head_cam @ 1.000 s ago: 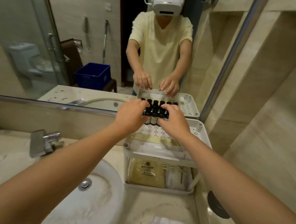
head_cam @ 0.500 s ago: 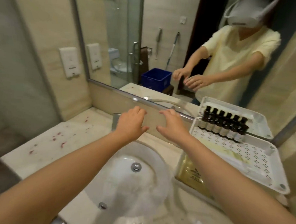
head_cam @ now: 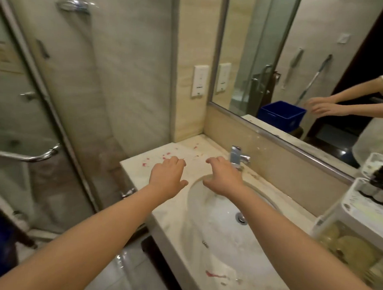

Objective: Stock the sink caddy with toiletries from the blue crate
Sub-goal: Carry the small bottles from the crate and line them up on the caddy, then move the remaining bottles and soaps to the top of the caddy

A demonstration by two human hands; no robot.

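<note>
Hovering hands: left hand (head_cam: 167,179) over the countertop (head_cam: 140,164), right hand (head_cam: 224,182) over the sink (head_cam: 221,226), both empty, fingers loosely spread.
Caddy (head_cam: 355,222): white, at the far right, dark bottles (head_cam: 381,194) on its top tier.
Blue crate (head_cam: 281,115): seen reflected in the mirror (head_cam: 324,52).

I can read no word, number or brand from here. Far to the left of my left hand (head_cam: 167,177), a pale notice (head_cam: 1,55) on the shower glass carries print too blurred to make out. Above and beyond both hands, the white wall plate (head_cam: 200,81) bears small dark marks; I cannot tell whether they are letters or symbols. Well to the right of my right hand (head_cam: 223,179), the dark bottles (head_cam: 375,194) on the caddy (head_cam: 342,221) and the yellowish packets (head_cam: 347,248) in its lower tier are too smeared to show anything legible.
</note>
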